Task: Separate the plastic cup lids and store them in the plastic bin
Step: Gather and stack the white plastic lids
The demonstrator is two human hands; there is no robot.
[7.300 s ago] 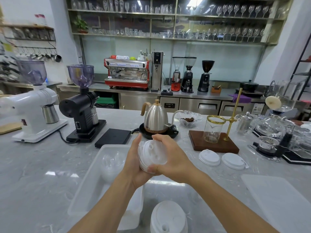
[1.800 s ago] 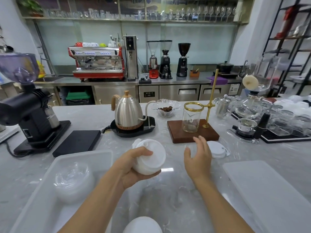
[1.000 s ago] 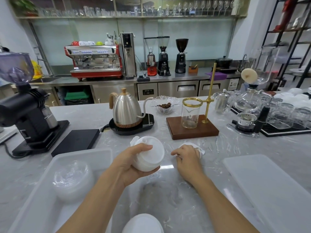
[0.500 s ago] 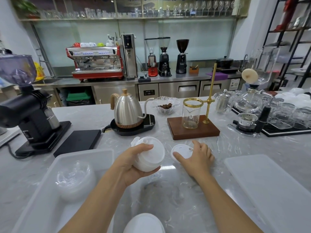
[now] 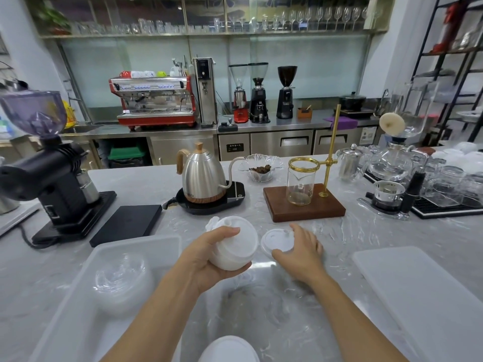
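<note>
Lids in a nested white stack (image 5: pixel 232 248) sit clenched in the left hand (image 5: pixel 209 259) above the table (image 5: pixel 274 304), the right hand (image 5: pixel 300 249) pinching one loose lid (image 5: pixel 277 240), so with few clear lids (image 5: pixel 120 270) in the plastic bin (image 5: pixel 78 322), most work seems left.

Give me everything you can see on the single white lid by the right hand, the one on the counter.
The single lid is a round, white, slightly translucent plastic cup lid with a raised rim and a small spout or plug nub near its far edge. It looks to lie roughly flat on the marble counter, just right of the lid stack held in the left hand, apart from it. The right hand grips its right edge, thumb at the near rim, fingers at the far side. Whether it is lifted cannot be told.
</note>
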